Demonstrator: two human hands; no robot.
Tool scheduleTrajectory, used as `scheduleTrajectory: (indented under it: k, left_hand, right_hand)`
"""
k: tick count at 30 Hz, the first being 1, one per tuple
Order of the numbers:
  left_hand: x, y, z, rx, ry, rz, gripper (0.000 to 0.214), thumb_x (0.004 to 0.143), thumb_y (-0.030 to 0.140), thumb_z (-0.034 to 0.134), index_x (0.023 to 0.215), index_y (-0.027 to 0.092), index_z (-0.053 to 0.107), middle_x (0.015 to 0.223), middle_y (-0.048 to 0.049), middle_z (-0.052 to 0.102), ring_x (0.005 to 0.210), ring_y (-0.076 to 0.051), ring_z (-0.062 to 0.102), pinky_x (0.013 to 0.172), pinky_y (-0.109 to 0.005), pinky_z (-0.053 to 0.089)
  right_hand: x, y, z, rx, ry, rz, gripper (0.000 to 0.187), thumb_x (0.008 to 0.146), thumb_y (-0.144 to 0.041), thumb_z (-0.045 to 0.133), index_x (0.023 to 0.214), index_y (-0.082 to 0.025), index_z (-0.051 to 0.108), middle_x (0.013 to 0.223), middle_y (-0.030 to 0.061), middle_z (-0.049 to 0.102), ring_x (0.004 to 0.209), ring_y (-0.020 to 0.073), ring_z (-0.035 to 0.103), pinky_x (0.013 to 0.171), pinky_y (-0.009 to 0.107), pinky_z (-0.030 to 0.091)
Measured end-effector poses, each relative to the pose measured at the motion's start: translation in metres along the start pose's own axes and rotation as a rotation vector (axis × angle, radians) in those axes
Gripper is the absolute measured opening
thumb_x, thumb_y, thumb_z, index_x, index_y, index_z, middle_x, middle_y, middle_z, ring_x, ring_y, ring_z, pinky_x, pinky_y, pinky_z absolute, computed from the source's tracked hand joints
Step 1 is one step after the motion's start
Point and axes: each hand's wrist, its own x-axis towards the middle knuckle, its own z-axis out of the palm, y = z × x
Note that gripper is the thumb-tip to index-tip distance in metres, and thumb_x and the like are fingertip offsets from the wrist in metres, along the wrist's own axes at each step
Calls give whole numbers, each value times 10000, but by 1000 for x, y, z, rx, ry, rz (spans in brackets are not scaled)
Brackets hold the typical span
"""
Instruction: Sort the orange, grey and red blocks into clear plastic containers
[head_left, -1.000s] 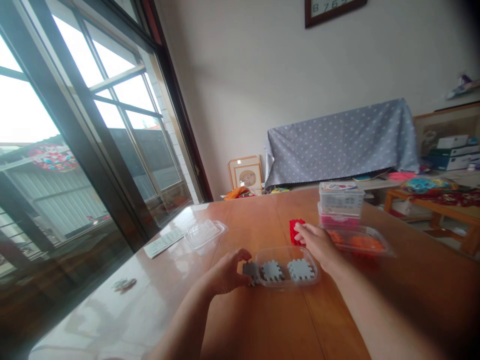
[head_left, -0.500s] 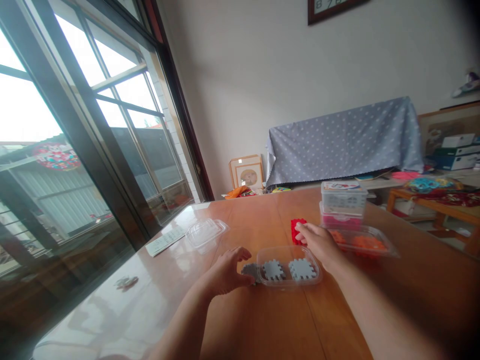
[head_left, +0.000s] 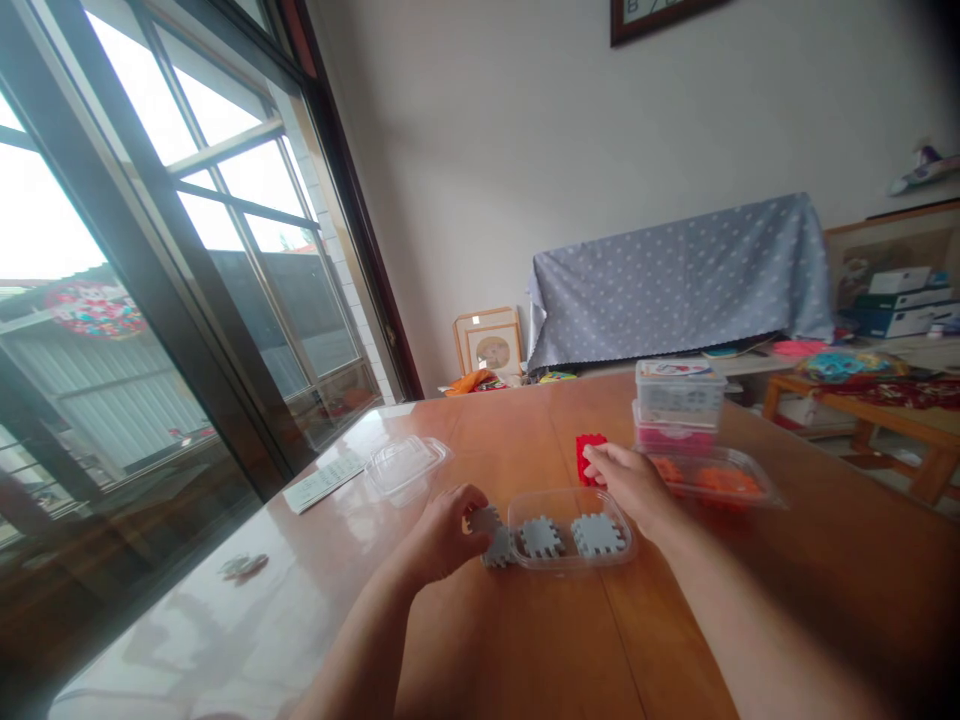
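My left hand [head_left: 444, 535] pinches a grey toothed foam tile [head_left: 485, 521] and holds it slightly raised at the left end of a clear plastic tray [head_left: 622, 527]. Another grey tile [head_left: 498, 549] lies on the table just below it. Two more grey tiles [head_left: 570, 536] lie flat inside the tray. My right hand [head_left: 628, 482] reaches past the tray's far side, its fingers closed on a red block made of toothed tiles [head_left: 587, 456] standing on the wooden table [head_left: 540, 640].
A clear lid [head_left: 406, 465] and a paper slip [head_left: 324, 483] lie at the left. Stacked clear boxes [head_left: 679, 406] and a tray with orange pieces [head_left: 716, 482] sit right of the red block. A tall window runs along the left; a covered sofa stands behind.
My left hand has lifted one grey tile off the table beside the tray. My right hand stays on the red block. The view shifted slightly.
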Motion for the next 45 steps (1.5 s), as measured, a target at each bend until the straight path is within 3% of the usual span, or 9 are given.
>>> scheduleTrajectory:
  k: [6,14,22,26,33,45]
  left_hand:
    - [11,28,5,11,69,137,269,769,202,710,1028,223,638,1012,-45,701,935,-208,614,865,-318,486]
    - [22,68,24,95,-96,72,352,714,237,772,1053,256,676,1027,-46,693,1050,-281,582,882,-361,478]
    - [25,65,28,112,-112,77,361,703,253,782,1050,261,683,1067,-54,691,1105,-310,564,924,-387,473]
    - [25,62,29,125,-94,142,285,773,193,666,1049,263,672,1020,-42,701,1070,-295,574,928,-399,454]
    - [17,71,37,148,-141,273,445,760,65,519,1102,307,671,1090,-22,719,1165,-279,563,1016,-437,371]
    - [9,67,35,189,-108,244,374,843,101,494,1079,294,710,1068,-38,735,1159,-270,581,1038,-459,354]
  right_hand:
    - [-1,-1,1,4,-14,-38,399,870,-566,603,857,-185,721,794,62,746,725,194,653,667,288,471]
    - [-2,-5,0,-13,-12,-46,380,874,-544,593,839,-188,720,783,58,743,726,198,661,681,296,478]
    - [-5,-9,-1,-8,3,-28,382,860,-550,604,879,-191,734,794,67,757,739,210,675,676,298,488]
    - [-5,-10,-1,-33,-3,-31,377,872,-547,592,879,-197,730,794,59,756,748,211,677,684,300,484]
    - [-8,-15,-1,-37,-16,-35,361,877,-528,582,843,-192,712,777,51,740,739,201,663,689,300,474]
    - [-9,-16,-2,-15,-18,-54,355,885,-517,586,815,-187,696,763,46,728,716,186,651,678,286,460]
